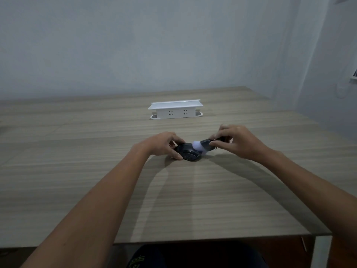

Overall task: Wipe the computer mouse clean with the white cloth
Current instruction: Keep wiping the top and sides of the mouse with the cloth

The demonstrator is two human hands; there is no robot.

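Wood-grain laminate covers the counter (96, 171), whose near edge runs just above dark clothing with green lettering (137, 261) at the bottom of the view. Two bare forearms reach forward over it. The left hand (164, 145) curls over the left side of a dark computer mouse (186, 154), thumb against its near edge and fingertips over its far side, so it grips the mouse and steadies it on the counter. The mouse lies flat near the middle of the counter, its long axis running from near right to far left; which end is the front cannot be told. The right hand (235, 141) is pinched shut on a dark, blurred item (207, 144) with a white cloth (197, 146) bunched at its left end, the cloth touching the mouse's upper right side. What the dark item is cannot be made out. Farther back stands a white power socket box (175, 110) with two outlets facing the viewer, well apart from the hands. Behind it rises a pale grey-blue wall (135, 45).
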